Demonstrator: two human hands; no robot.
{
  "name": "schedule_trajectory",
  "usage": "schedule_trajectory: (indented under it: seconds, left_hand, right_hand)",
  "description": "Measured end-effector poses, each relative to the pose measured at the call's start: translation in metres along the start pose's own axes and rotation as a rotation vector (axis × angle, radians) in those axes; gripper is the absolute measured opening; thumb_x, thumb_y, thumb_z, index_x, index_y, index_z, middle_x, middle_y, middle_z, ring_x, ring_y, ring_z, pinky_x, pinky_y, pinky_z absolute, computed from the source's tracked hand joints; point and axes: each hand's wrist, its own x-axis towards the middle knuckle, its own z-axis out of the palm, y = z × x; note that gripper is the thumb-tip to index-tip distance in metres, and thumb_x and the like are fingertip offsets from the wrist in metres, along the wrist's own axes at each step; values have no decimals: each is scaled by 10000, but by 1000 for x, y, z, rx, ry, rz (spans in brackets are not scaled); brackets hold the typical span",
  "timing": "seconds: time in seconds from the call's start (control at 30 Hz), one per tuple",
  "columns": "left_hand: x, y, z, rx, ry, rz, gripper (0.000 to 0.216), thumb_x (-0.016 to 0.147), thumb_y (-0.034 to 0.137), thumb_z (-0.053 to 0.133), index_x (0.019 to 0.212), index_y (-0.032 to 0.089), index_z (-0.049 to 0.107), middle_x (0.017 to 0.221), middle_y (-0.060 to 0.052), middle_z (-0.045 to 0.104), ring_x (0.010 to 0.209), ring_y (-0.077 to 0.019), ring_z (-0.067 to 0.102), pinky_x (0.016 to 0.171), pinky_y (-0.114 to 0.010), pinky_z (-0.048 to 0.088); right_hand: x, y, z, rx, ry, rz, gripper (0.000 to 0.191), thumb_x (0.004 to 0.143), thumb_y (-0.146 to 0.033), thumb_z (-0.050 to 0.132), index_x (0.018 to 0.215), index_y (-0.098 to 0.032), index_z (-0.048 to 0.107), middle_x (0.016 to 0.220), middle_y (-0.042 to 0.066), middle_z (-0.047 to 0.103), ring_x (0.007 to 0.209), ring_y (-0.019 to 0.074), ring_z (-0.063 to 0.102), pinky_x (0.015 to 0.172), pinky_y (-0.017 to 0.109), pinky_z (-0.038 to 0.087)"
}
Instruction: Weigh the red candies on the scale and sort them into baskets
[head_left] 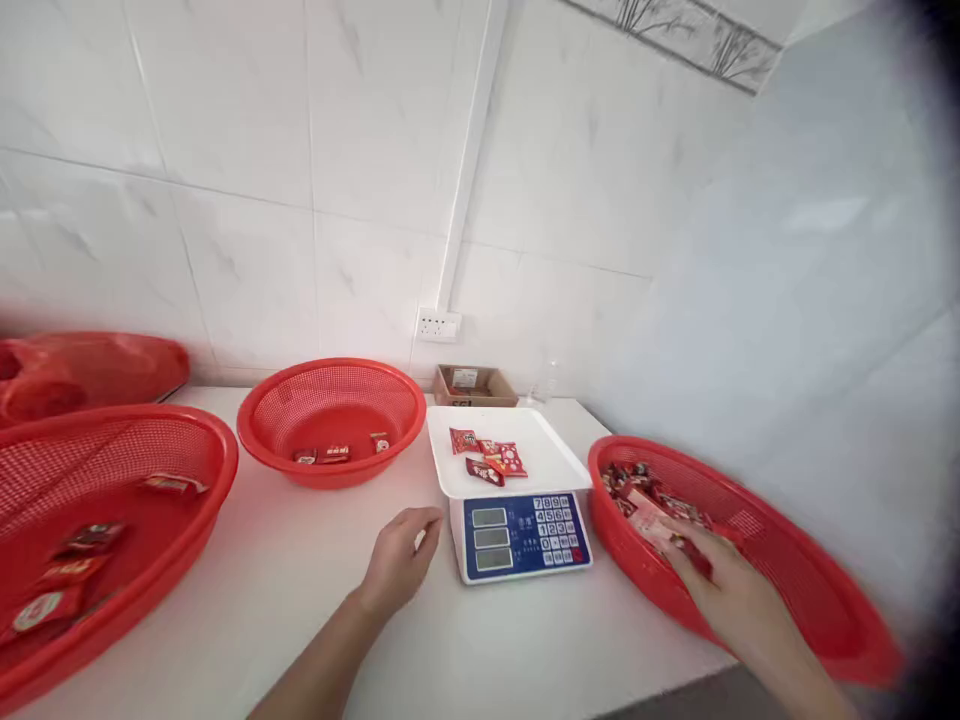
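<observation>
My left hand (401, 565) hovers over the white table, its fingers curled in and nothing showing in them, beside an electronic scale (487, 590). Several small red snack packets (506, 458) lie on the scale's white tray (544, 440). At the right, my right hand (716, 575) reaches over a red mesh basket (817, 600), its fingers closed round a small red packet (694, 555). A pink piece of wrapping (649, 520) lies by its fingertips. Several dark and red wrapped pieces (637, 480) are heaped at that basket's far end.
A round red basket (330, 478) with a few packets stands left of the scale. Another large red basket (214, 500) with packets is at the far left, with a red plastic bag (105, 365) behind it. A cardboard box (491, 385) sits near the tiled wall below a socket (439, 325).
</observation>
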Motion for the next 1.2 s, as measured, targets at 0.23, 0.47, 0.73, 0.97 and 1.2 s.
schedule_trajectory:
  seconds: [0.23, 0.47, 0.73, 0.97, 1.2]
  left_hand:
    - [2, 14, 2, 17, 22, 10, 203, 880, 221, 422, 1000, 212, 586, 905, -52, 667, 880, -181, 623, 770, -318, 513]
    - [64, 34, -3, 340, -192, -3, 362, 917, 341, 359, 1241, 204, 443, 1307, -99, 476, 1234, -216, 408, 1004, -367, 371]
    - [116, 22, 27, 538, -405, -79, 503, 887, 487, 361, 1321, 233, 384, 1415, -101, 375, 1360, -317, 151, 1072, -538, 172]
    - [127, 32, 32, 588, -532, -95, 549, 888, 567, 238, 1275, 231, 437, 1271, -109, 532, 1315, -331, 260, 1045, -595, 124]
    - [135, 39, 29, 510, -692, -47, 724, 758, 700, 396, 1336, 268, 341, 1372, -91, 417, 1318, -312, 253, 1044, -504, 218]
  right_hand:
    - [-74, -12, 14, 41, 62, 101, 432, 754, -547, 433, 936, -205, 623, 1007, 100, 675, 960, 274, 616, 828, 435, 500]
    - [-49, -40, 70, 191, -61, -87, 389, 849, -450, 408, 1063, -176, 584, 1105, 114, 625, 1058, 237, 557, 913, 417, 456]
    - [18, -61, 108, 119, -157, -329, 412, 872, -409, 394, 1177, -171, 535, 1266, 127, 524, 1261, 288, 364, 1012, 495, 329]
    - [67, -78, 111, -78, -382, -317, 444, 870, -363, 409, 1259, -169, 496, 1341, 117, 462, 1299, 308, 300, 1045, 488, 247]
    - [90, -96, 114, -124, -527, -334, 493, 839, -293, 468, 1326, -224, 438, 1377, 103, 422, 1303, 316, 283, 1034, 511, 218]
